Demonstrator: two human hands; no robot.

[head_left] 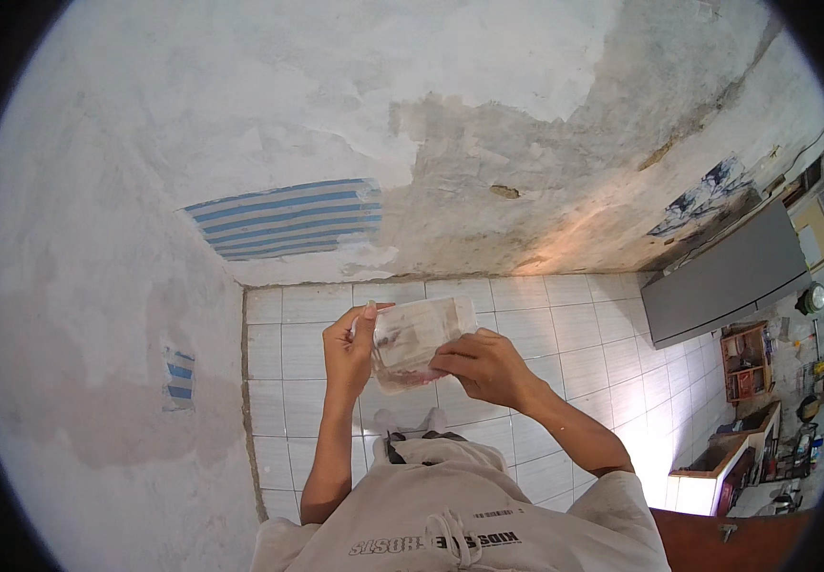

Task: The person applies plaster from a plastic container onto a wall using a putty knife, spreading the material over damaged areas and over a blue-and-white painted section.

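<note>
A rectangular, see-through plastic container [420, 329] is held up in front of my body, above the tiled floor. Its face is cloudy, with brownish smears and a small pinkish patch near the lower edge. My left hand [347, 345] grips its left side, thumb upright along the rim. On the lower right part of the container lies my right hand [488, 367], fingers bent and pressed together against it. Whether a small thing sits between those right fingertips is too small to tell.
Ahead rises a patchy plaster wall [288, 105] with a blue-and-white striped patch [288, 219]. Another wall [97, 334] stands at the left. To the right are a grey refrigerator [727, 272], a wooden shelf [748, 362], a counter [722, 458] and hanging kitchenware.
</note>
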